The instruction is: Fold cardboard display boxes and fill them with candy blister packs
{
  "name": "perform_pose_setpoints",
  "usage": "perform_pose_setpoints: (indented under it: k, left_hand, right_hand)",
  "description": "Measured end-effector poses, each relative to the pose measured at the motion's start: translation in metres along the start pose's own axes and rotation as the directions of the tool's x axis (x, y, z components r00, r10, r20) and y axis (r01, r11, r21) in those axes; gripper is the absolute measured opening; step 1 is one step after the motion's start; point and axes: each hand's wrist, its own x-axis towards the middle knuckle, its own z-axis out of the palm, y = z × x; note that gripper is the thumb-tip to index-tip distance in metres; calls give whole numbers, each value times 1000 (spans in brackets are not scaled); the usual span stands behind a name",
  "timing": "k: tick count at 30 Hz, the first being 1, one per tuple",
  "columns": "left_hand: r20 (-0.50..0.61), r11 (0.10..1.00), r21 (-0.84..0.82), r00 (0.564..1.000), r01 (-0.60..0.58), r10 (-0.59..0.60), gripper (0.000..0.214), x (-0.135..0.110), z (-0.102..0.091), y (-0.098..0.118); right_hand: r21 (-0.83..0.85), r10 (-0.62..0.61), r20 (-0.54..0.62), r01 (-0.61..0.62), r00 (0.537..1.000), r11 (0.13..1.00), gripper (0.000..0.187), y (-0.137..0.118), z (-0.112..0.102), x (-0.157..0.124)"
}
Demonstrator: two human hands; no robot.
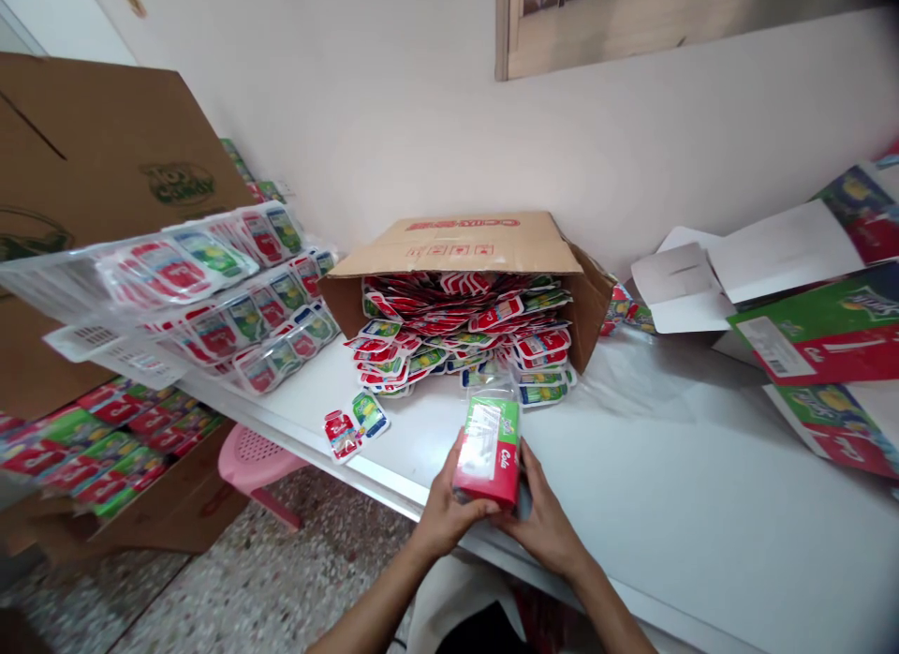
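A red and green candy box (490, 453) in a clear plastic bag is held between my two hands over the front edge of the table. My left hand (446, 504) grips its left side and lower edge. On the right side, my right hand (544, 513) closes round the box, its thumb near the bottom. The loose end of the plastic bag (495, 384) sticks out at the far end. Just beyond lies a heap of red and green candy packets (456, 331), spilling from a cardboard carton (464, 242) tipped on its side.
Loose packets (342, 436) lie left of the box. Clear packs of packets (245, 317) are stacked at the table's left end. Flat printed boxes (835, 335) pile up at right. A pink stool (259, 457) and an open carton of boxes (105, 438) stand at lower left.
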Motion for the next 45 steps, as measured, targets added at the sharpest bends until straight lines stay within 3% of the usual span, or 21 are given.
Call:
perform_pose_setpoints:
  k: [3, 9, 13, 15, 18, 20, 22, 23, 25, 27, 28, 29, 30, 31, 32, 33, 34, 36, 38, 41, 45]
  left_hand:
    - [23, 989, -127, 997, 78, -76, 87, -1, 10, 4]
    - [-255, 980, -142, 951, 141, -174, 69, -15, 25, -4]
    - [-332, 986, -152, 936, 70, -117, 92, -18, 25, -6]
    - [-364, 974, -215, 920, 67, -144, 94, -16, 25, -3]
    - [-383, 877, -467, 869, 112, -314, 72, -15, 32, 0]
    - [-325, 741, -660, 842, 123, -430, 59, -16, 40, 0]
    - [-245, 642, -747, 827, 172, -506, 58, -22, 45, -1]
    - [-185, 626, -738, 815, 253, -548, 61, -26, 44, -3]
    - [-100, 644, -585, 745, 492, -659, 68, -38, 35, -5]
    - [-200, 720, -270, 695, 639, -691, 69, -51, 18, -6]
    - [-334, 806, -74, 747, 587, -575, 65, -56, 8, -5]
    - [-426, 874, 145, 826, 464, -369, 61, -59, -2, -4]
    - [-428, 882, 368, 895, 296, -122, 60, -58, -10, -1]
    - [-323, 828, 554, 939, 91, 114, 63, -54, -15, 2]
    - [-116, 728, 675, 956, -122, 268, 72, -47, -19, 6]
    - [106, 612, 725, 928, -317, 356, 81, -38, -20, 9]
    - [289, 506, 728, 877, -462, 385, 86, -26, -18, 11]
    - [540, 380, 677, 777, -630, 324, 85, -4, -12, 12]
    - [618, 340, 649, 732, -681, 287, 78, 12, -5, 8]
    - [567, 349, 681, 765, -643, 304, 67, 18, -1, -2]
    - [473, 393, 737, 835, -549, 281, 66, 13, -2, 3]
  right_hand:
    - [52, -63, 14, 63, 998, 997, 85, -2, 3, 1]
    - [-100, -96, -81, 88, 992, 991, 67, -8, 5, -5]
    - [-218, -215, -150, 180, 965, 959, 65, -12, 10, -5]
    - [-293, -301, -167, 245, 939, 924, 62, -20, 14, -3]
    - [-439, -401, -118, 315, 908, 841, 58, -40, 21, 2]
    - [-531, -425, -63, 331, 903, 780, 54, -52, 25, 6]
    - [-592, -429, -16, 338, 903, 732, 48, -60, 29, 10]
    - [-608, -429, 2, 341, 904, 717, 47, -61, 29, 11]
    - [-613, -432, 33, 360, 901, 703, 45, -59, 27, 8]
    - [-567, -452, 79, 413, 888, 713, 48, -52, 21, -2]
    - [-521, -476, 99, 454, 874, 723, 50, -46, 16, -9]
    - [-465, -501, 99, 485, 860, 741, 52, -40, 11, -17]
    - [-406, -509, 61, 487, 859, 773, 53, -32, 6, -25]
    - [-348, -476, -16, 441, 879, 827, 54, -23, 2, -32]
    - [-278, -387, -119, 344, 914, 897, 53, -14, -2, -37]
    - [-190, -246, -214, 207, 945, 960, 53, -5, -3, -39]
    - [-89, -81, -271, 59, 959, 994, 53, 3, -4, -39]
    - [66, 170, -240, -159, 956, 985, 56, 13, -1, -31]
    - [105, 210, -132, -197, 969, 975, 59, 15, 5, -20]
    - [79, 88, -66, -82, 994, 993, 60, 6, 12, -13]
    - [53, 3, -39, -1, 999, 999, 63, -3, 11, -30]
